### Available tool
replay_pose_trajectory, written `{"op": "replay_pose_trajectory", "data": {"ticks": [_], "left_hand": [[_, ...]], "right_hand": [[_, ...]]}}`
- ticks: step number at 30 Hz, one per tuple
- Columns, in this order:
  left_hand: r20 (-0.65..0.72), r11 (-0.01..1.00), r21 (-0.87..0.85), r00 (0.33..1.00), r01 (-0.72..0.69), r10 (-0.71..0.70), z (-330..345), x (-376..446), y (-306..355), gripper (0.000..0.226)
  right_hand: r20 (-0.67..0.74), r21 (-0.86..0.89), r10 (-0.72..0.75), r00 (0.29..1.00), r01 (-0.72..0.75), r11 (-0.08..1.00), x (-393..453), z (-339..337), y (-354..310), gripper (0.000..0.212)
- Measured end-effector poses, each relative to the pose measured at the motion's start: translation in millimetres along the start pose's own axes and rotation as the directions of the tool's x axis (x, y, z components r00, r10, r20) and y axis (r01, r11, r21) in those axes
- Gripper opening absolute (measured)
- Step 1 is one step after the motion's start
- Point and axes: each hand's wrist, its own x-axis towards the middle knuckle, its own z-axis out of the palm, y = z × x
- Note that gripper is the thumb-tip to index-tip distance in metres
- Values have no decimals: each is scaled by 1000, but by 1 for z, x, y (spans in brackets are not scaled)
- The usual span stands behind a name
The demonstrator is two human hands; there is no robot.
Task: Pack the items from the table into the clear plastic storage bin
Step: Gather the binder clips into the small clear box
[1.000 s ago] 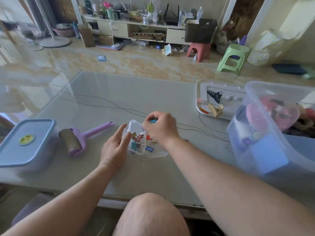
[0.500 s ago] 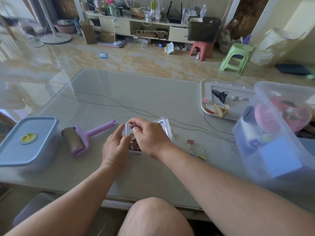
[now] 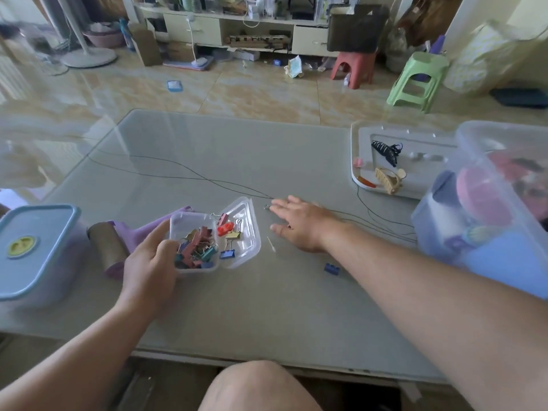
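Note:
My left hand [image 3: 149, 264] grips a small clear clip box [image 3: 194, 223] by its left side; its hinged lid [image 3: 243, 232] lies open to the right. Coloured binder clips [image 3: 197, 249] fill the box and a few sit on the lid. My right hand [image 3: 299, 222] is flat on the glass table [image 3: 237, 307] just right of the lid, fingers straight, beside a tiny metal clip [image 3: 267, 207]. A loose blue clip [image 3: 331, 268] lies near my right forearm. The clear plastic storage bin [image 3: 471, 149] stands at the right, holding pink and blue items.
A purple lint roller [image 3: 108, 247] and a blue-lidded container [image 3: 32, 250] sit at the left. A white tray [image 3: 415, 137] with a black hair claw [image 3: 385, 149] and a beige one [image 3: 388, 179] is beside the bin. A thin black wire [image 3: 184, 166] crosses the table.
The clip box's lid has swung open to the right. My right hand left the box and moved right onto the table. My left hand shifted to grip the box's left side.

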Motion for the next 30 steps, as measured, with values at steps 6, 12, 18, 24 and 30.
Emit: {"op": "replay_pose_trajectory", "data": {"ticks": [6,12,18,24,30], "left_hand": [[-25,999,24,999,21,-20,2,-8,7,48],[-32,999,43,999,17,-16,0,-15,13,54],[-107,999,31,994,-22,25,7,-14,14,45],[-151,998,70,988,-9,20,13,-4,5,61],[-63,975,211,995,-67,82,16,-2,1,65]], "right_hand": [[-13,27,104,995,-103,994,-86,27,38,108],[-133,144,230,964,-211,967,-93,58,9,123],[-354,205,208,912,-141,969,-39,52,-30,74],[-379,189,76,922,-3,982,-17,43,-31,29],[-459,95,55,887,-12,995,-17,39,-29,29]]}}
